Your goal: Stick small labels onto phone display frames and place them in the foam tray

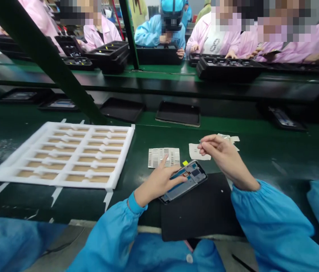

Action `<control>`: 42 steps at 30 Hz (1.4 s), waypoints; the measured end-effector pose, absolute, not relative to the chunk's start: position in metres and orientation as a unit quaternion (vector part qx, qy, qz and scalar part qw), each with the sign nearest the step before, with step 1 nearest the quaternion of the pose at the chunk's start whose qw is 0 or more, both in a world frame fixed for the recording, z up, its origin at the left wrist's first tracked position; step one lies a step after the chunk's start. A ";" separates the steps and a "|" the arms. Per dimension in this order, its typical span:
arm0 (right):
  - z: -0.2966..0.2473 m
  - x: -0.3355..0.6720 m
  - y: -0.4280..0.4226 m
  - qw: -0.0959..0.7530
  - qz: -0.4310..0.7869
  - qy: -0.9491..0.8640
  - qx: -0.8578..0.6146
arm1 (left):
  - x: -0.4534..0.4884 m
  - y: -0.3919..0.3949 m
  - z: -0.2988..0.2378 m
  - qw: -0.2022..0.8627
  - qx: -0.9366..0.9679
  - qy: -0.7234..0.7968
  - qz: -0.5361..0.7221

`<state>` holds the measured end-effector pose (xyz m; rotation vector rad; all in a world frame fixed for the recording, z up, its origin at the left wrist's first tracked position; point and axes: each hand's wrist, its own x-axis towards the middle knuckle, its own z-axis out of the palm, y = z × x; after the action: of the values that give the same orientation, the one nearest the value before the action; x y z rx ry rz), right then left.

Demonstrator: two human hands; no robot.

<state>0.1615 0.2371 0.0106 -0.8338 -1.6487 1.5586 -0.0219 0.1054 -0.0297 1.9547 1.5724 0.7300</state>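
My left hand [163, 177] grips an opened phone [186, 183] by its edges, thumb across the exposed inside. The phone is tilted over the left part of a black mat [199, 215], and a small yellow tab [185, 163] sticks out at its upper edge. Just beyond my left fingers lies a sheet of barcode labels [155, 156]. My right hand [218, 151] is raised to the right of the phone, thumb and fingertips pinched together; whatever is in the pinch is too small to make out. Under those fingertips lies a white paper slip [194, 153].
A white foam tray [68, 162] with rows of slots lies to the left. Shallow black trays [178, 113] stand along the back below a shelf. A green post [43, 56] slants across the upper left. Co-workers [159, 30] sit opposite behind black bins [227, 68].
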 end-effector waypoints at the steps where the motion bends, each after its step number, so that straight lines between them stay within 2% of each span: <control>1: 0.018 0.170 0.227 0.349 0.587 -0.656 -0.322 | -0.018 0.103 -0.023 0.233 0.739 0.582 0.246; 6: 0.037 0.201 0.180 0.257 0.482 -0.776 -0.315 | 0.004 0.093 0.006 0.157 0.786 0.594 0.071; 9: 0.034 0.211 0.162 0.203 0.447 -0.820 -0.294 | 0.015 0.089 0.008 0.155 0.785 0.599 0.034; 11: 0.028 0.214 0.157 0.179 0.449 -0.824 -0.295 | 0.019 0.086 0.001 0.156 0.791 0.586 0.076; 16: 0.019 0.215 0.161 0.125 0.483 -0.813 -0.301 | 0.018 0.075 -0.019 0.079 0.798 0.520 0.295; 20: 0.019 0.214 0.163 0.109 0.502 -0.806 -0.294 | 0.015 0.073 -0.025 0.060 0.813 0.464 0.348; 24: 0.014 0.218 0.161 0.137 0.481 -0.815 -0.293 | 0.013 0.075 -0.028 0.053 0.812 0.455 0.362; 29: -0.013 0.236 0.163 0.273 0.331 -0.853 -0.296 | 0.012 0.077 -0.031 0.045 0.796 0.474 0.375; 35: -0.042 0.241 0.153 0.361 0.343 -0.831 -0.246 | 0.016 0.080 -0.026 0.092 0.786 0.500 0.352; 42: -0.046 0.241 0.142 0.381 0.308 -0.843 -0.224 | 0.025 0.078 -0.011 0.151 0.779 0.532 0.295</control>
<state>0.2408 0.1415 -0.0463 -0.5717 -2.1509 0.7859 0.0246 0.0781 -0.0113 2.2370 1.5270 0.8469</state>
